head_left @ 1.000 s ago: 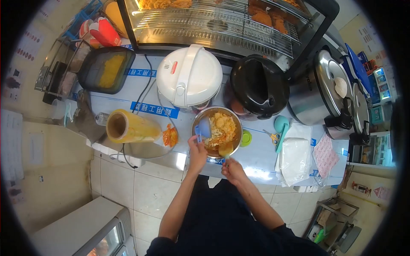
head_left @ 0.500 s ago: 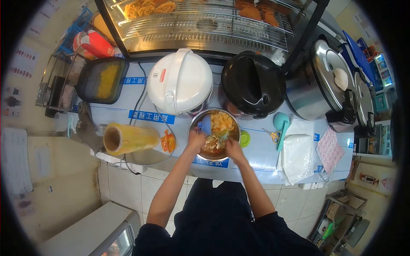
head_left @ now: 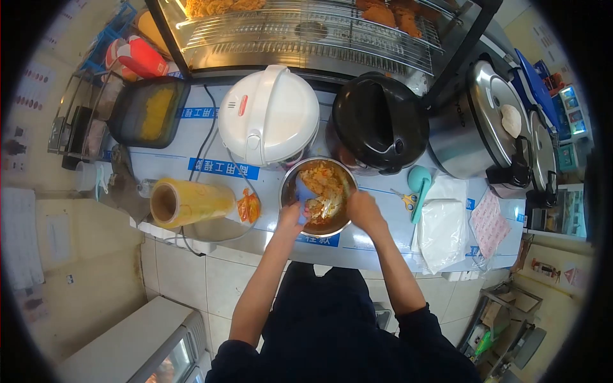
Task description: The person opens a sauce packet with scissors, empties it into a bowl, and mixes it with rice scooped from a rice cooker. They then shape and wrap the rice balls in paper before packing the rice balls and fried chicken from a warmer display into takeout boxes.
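A metal mixing bowl point(head_left: 285, 205) stands at the counter's front edge, holding an orange-brown, lumpy food mixture point(head_left: 324, 188). My left hand point(head_left: 292, 217) is closed round a blue rice paddle point(head_left: 304, 193), whose blade dips into the bowl's left side. At the bowl's right rim, my right hand point(head_left: 365, 209) is closed with its fingers curled. A pale shape shows inside the bowl near that hand, but what the fingers grip is hidden.
Behind the bowl stand a white rice cooker point(head_left: 271, 118) and a black one point(head_left: 381, 121). On the left lie a cling film roll point(head_left: 201, 201) and an orange packet point(head_left: 249, 206). Scissors point(head_left: 407, 200), a teal ladle point(head_left: 418, 185) and white plastic bags point(head_left: 440, 230) are on the right.
The pale yellow chunks and darker food in the bowl have become blended. The blue paddle has swung lower and more upright. My right hand has shifted right, covering the green ring.
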A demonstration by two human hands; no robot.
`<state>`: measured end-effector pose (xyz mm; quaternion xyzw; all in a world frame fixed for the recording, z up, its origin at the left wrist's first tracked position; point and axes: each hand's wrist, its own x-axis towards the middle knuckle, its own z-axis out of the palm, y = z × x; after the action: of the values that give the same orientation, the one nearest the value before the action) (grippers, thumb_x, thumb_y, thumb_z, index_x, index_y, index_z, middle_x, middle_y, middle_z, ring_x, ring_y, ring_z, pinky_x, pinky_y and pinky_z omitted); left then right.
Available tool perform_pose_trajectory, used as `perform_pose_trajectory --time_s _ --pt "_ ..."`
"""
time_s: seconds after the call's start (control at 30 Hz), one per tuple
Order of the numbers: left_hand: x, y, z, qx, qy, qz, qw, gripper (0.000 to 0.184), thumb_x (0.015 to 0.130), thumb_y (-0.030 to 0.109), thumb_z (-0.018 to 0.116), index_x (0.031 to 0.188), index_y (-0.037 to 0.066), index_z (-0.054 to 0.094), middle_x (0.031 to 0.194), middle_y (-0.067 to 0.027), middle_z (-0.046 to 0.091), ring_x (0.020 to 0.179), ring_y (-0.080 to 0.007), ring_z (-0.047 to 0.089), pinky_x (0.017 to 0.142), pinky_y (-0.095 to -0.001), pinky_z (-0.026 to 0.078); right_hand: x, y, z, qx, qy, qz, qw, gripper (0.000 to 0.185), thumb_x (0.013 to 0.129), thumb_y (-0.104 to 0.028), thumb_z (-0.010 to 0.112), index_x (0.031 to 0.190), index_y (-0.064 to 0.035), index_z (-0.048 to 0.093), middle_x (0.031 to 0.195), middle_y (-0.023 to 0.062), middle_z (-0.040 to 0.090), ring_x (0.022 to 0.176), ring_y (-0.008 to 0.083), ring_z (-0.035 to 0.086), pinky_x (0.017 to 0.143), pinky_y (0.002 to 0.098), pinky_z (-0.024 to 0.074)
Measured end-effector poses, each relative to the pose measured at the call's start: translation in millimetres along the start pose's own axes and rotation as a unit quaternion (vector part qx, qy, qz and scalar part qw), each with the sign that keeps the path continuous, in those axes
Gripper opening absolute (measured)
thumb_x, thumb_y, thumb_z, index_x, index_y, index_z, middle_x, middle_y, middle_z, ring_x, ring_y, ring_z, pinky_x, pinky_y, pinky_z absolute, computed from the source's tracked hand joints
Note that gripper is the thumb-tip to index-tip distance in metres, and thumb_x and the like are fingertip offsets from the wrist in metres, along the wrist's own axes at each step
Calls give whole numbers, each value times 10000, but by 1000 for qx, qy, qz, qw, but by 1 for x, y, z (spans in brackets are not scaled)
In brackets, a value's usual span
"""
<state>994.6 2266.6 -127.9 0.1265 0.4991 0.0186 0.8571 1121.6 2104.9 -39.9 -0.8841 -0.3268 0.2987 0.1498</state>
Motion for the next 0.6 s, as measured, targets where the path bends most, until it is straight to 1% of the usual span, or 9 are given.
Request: perform_pose_trajectory --time_s 0.07,0.2,0.23,0.33,0.4,0.43,0.5,0.53,0.6 --pt "-5 -2 9 27 10 10 1000 174 939 27 427 1111 7 435 847 -130 501 612 -155 482 433 -245 403 27 14 9 -19 32 3 999 228 865 -140 512 889 50 635 802 279 643 810 438 639 748 505 508" --pt "-3 -5 23 104 33 14 994 200 943 33 424 1143 39 421 840 -132 501 644 -164 491 444 -237 391 32 -21 6 -9 -54 -69 996 264 888 -182 522 909 47 650 823 300 631 805 443 629 748 495 502" --pt "-4 -6 18 103 33 14 994 200 943 33 424 1143 39 421 840 -132 501 644 -164 491 444 -237 391 27 -20 21 4 -30 -107 994 259 886 -170 520 910 49 656 835 297 634 807 443 628 743 497 499" --pt "-15 -15 0 114 -28 36 992 255 949 39 415 1202 65 396 861 -135 505 662 -165 497 456 -235 390 -1 -23 7 -49 -65 -72 994 243 879 -157 523 940 38 653 829 283 637 798 439 625 738 495 499" --pt "-24 -18 -12 25 -37 58 997 310 957 49 412 1263 78 369 899 -139 512 670 -154 493 475 -229 393 -36 -18 -8 32 15 -11 999 232 862 -149 533 969 16 655 804 256 647 780 420 637 731 501 507" --pt "-28 -18 -17 24 -37 61 997 310 957 49 412 1263 78 369 899 -139 512 670 -154 493 475 -229 393 -46 -17 -10 32 15 -14 999 232 862 -149 533 969 16 655 804 256 647 780 420 637 731 501 507" --pt "-37 -19 -26 31 -81 88 992 364 969 66 412 1326 87 342 946 -140 522 686 -143 488 503 -217 393 -65 -14 -6 -118 -142 3 983 244 846 -144 542 1011 -3 653 830 216 662 779 390 654 734 512 516" --pt "-41 -18 -28 34 -83 88 992 364 969 66 412 1326 87 342 946 -140 522 686 -143 488 503 -217 393 -65 0 28 -121 -110 -67 984 240 831 -126 551 1019 -23 659 874 204 665 765 379 664 690 496 536" --pt "-53 -14 -29 28 -118 89 989 412 980 83 414 1380 98 318 970 -137 533 694 -136 479 517 -208 389 -58 -18 62 -102 1 -12 995 245 820 -102 560 1034 -32 658 882 224 651 748 382 664 633 469 545"
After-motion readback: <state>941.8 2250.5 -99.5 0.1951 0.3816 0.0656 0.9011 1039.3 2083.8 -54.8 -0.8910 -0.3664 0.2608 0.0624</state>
